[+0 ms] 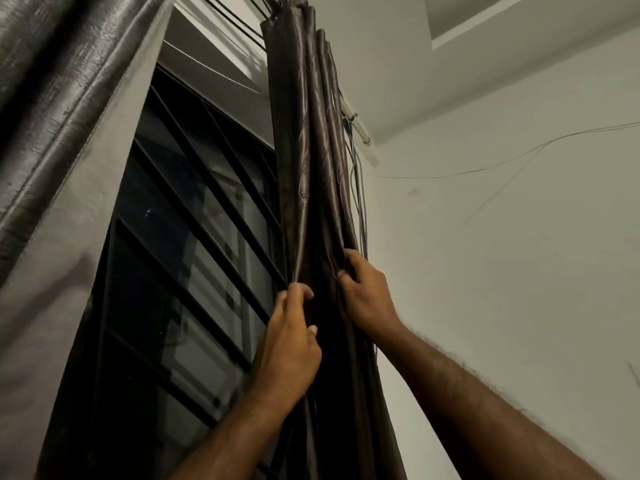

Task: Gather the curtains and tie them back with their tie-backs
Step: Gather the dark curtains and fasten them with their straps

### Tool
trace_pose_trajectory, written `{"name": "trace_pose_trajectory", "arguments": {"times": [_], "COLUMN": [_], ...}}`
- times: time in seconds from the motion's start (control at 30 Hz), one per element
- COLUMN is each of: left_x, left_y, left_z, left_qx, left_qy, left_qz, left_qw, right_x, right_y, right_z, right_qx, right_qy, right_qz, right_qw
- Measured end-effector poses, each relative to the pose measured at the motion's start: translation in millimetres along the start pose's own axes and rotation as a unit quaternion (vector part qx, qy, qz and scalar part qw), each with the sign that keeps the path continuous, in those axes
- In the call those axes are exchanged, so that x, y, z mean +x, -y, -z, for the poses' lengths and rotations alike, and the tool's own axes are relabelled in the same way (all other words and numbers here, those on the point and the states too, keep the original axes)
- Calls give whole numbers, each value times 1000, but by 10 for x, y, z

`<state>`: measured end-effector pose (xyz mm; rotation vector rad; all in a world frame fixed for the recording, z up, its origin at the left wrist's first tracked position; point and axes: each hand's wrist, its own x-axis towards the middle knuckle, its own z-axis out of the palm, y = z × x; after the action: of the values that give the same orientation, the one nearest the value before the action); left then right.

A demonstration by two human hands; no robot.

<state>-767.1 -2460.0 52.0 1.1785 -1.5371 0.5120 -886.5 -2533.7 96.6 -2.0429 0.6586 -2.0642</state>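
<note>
A dark brown shiny curtain (pixel 308 161) hangs bunched into narrow folds from the rod at the top, right of the window. My left hand (pixel 289 344) pinches the curtain's left folds at mid height. My right hand (pixel 367 292) grips the right folds a little higher, fingers curled into the cloth. A second curtain (pixel 45 109), grey and shiny, hangs at the far left, close to the camera. No tie-back shows in view.
A dark window with black metal bars (pixel 194 258) fills the space between the two curtains. Thin cables (pixel 358 188) hang down beside the bunched curtain, and one wire (pixel 502 164) runs across the white wall (pixel 519 271) on the right.
</note>
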Motion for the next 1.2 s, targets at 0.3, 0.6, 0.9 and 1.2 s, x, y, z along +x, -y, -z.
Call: {"name": "trace_pose_trajectory", "arguments": {"times": [0.3, 0.6, 0.9, 1.2], "left_x": [-124, -311, -492, -937], "left_y": [92, 115, 351, 984], "left_z": [494, 978, 746, 506], "left_qx": [26, 35, -143, -49], "left_qy": [-81, -91, 132, 202], "left_qz": [34, -53, -15, 181], "left_qw": [996, 994, 981, 961], "right_x": [-108, -380, -649, -1046], "right_y": [685, 1231, 659, 431], "right_z": [-533, -630, -188, -30], "right_qx": [26, 173, 77, -45], "right_qy": [63, 38, 40, 61], "right_qz": [3, 4, -122, -54], "right_qw": [998, 984, 989, 996]}}
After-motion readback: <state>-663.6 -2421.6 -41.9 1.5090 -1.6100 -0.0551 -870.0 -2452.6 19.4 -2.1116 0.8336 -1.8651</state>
